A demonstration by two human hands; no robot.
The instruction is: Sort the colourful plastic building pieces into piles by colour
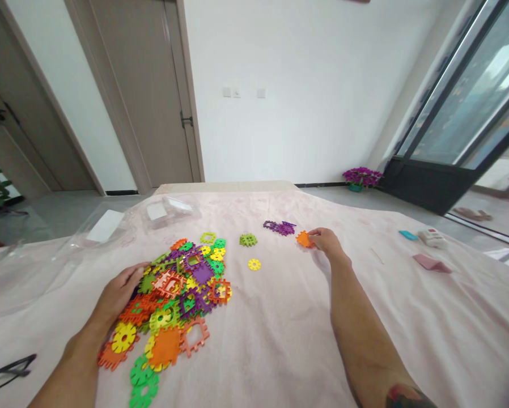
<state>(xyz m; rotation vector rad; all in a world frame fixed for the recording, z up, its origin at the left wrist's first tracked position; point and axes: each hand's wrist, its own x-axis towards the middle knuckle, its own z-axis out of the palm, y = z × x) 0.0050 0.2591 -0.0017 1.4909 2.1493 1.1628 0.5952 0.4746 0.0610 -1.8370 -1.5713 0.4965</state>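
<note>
My right hand (327, 242) pinches an orange toothed plastic building piece (304, 239) over the right part of the cloth. Just left of it lies a small group of purple pieces (283, 228). Farther left are a green stack of pieces (248, 240) and one yellow notched disc (254, 264). A large mixed pile of orange, purple, green and yellow pieces (203, 275) spreads across the left of the cloth. My left hand (124, 286) rests against the pile's left side; its fingertips are partly hidden, so its grip is unclear.
Clear plastic packaging (105, 225) lies at the back left. Black-framed glasses (12, 371) sit at the left edge. On the right are a blue packet (408, 235), a white pack (432, 238) and a pink cloth piece (432, 263). Pink patterned cloth (280, 340) covers the table.
</note>
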